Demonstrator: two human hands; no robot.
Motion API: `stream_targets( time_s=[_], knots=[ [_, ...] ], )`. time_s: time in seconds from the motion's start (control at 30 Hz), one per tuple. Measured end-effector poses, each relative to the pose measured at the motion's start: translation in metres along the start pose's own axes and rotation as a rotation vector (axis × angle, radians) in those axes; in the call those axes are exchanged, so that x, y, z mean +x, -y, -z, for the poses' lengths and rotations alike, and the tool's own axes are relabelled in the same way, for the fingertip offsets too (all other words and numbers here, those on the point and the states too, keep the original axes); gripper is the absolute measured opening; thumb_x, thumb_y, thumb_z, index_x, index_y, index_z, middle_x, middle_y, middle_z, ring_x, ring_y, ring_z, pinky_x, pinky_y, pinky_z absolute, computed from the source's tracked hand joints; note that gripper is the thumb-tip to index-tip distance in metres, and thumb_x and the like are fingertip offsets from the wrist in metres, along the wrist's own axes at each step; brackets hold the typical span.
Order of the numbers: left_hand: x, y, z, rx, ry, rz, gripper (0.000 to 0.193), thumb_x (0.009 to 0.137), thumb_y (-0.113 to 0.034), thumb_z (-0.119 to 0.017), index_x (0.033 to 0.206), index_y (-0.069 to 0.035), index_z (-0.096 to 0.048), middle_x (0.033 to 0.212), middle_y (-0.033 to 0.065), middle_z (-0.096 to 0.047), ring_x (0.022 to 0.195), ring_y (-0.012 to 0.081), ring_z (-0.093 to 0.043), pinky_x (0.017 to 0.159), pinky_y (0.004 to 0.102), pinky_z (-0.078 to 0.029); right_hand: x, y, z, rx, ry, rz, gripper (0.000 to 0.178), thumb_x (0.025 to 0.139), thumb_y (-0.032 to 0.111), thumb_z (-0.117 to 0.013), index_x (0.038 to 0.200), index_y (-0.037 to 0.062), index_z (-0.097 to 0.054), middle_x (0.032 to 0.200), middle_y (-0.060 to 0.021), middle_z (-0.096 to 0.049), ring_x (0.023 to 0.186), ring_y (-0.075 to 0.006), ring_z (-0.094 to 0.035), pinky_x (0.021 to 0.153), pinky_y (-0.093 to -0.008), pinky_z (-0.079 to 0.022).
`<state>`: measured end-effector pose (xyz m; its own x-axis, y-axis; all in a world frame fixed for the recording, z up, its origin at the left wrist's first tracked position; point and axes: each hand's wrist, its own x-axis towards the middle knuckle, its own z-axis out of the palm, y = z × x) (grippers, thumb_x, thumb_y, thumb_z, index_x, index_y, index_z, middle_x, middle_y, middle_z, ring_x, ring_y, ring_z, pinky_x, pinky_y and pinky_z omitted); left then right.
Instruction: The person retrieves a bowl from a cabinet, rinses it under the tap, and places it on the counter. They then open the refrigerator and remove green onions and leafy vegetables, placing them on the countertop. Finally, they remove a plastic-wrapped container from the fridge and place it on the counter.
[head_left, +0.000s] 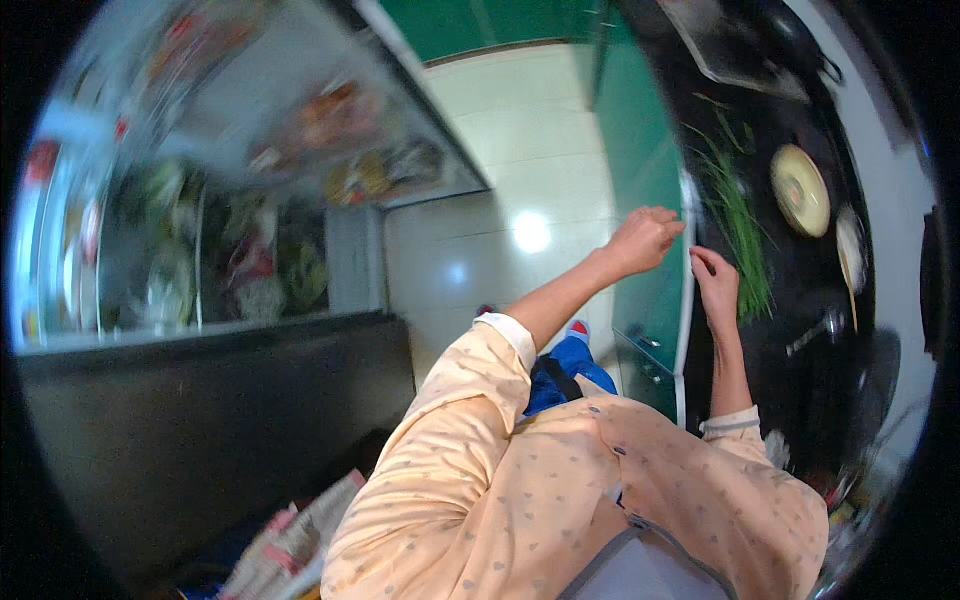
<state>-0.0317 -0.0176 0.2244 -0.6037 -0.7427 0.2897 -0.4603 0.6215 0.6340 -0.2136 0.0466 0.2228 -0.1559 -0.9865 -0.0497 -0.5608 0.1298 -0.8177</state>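
Note:
My left hand (645, 240) is closed, its fingers curled in at the white front edge of the dark counter (800, 300). Just to its right, my right hand (718, 288) is bent with thumb and forefinger drawn together in a pinch. A small gap separates the two hands. Whatever they hold, if anything, is too small or hidden to make out. Long green stalks, like chives or spring onions (742, 225), lie on the counter beside my right hand. Farther right sits a round pale-yellow dish (800, 190).
At the left a refrigerator (345, 260) stands open, its shelves and drawers holding bagged food. Green cabinet fronts (640, 130) run below the counter. A white item with a thin stick (850, 250) and a metal utensil (820, 330) lie at the right. Pale floor tiles (510, 150) show between.

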Motion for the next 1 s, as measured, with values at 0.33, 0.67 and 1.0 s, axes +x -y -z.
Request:
stream_targets(
  time_s=[0.33, 0.67, 1.0],
  knots=[
    [-0.182, 0.049, 0.129, -0.016, -0.516, 0.515, 0.030, 0.078, -0.012, -0.053, 0.106, -0.002, -0.057, 0.100, 0.0172, -0.060, 0.090, 0.0322, -0.058, 0.074, 0.0387, -0.047, -0.009, 0.162, -0.221, 0.682, 0.754, -0.186, 0.017, 0.084, 0.012, -0.053, 0.091, -0.0003, -0.061, 0.077, -0.0052, -0.062, 0.063, -0.0116, -0.057, 0.059, -0.0238, -0.047],
    [-0.397, 0.136, 0.203, 0.076, -0.819, 1.003, 0.031, 0.077, -0.011, -0.057, 0.108, -0.004, -0.058, 0.103, 0.0174, -0.059, 0.093, 0.0322, -0.058, 0.077, 0.0371, -0.047, -0.052, 0.241, -0.396, 0.525, 1.095, -0.349, 0.018, 0.084, 0.008, -0.049, 0.094, -0.0034, -0.059, 0.076, -0.0122, -0.063, 0.060, -0.0126, -0.057, 0.056, -0.0225, -0.048],
    [-0.529, 0.212, 0.258, 0.200, -0.892, 1.442, 0.042, 0.073, -0.017, -0.062, 0.113, -0.007, -0.056, 0.096, 0.0192, -0.061, 0.076, 0.0318, -0.061, 0.072, 0.0385, -0.047, -0.064, 0.283, -0.537, 0.513, 1.325, -0.392, 0.019, 0.083, 0.009, -0.050, 0.096, -0.0025, -0.058, 0.075, -0.0123, -0.063, 0.061, -0.0130, -0.058, 0.058, -0.0226, -0.048]
  ],
)
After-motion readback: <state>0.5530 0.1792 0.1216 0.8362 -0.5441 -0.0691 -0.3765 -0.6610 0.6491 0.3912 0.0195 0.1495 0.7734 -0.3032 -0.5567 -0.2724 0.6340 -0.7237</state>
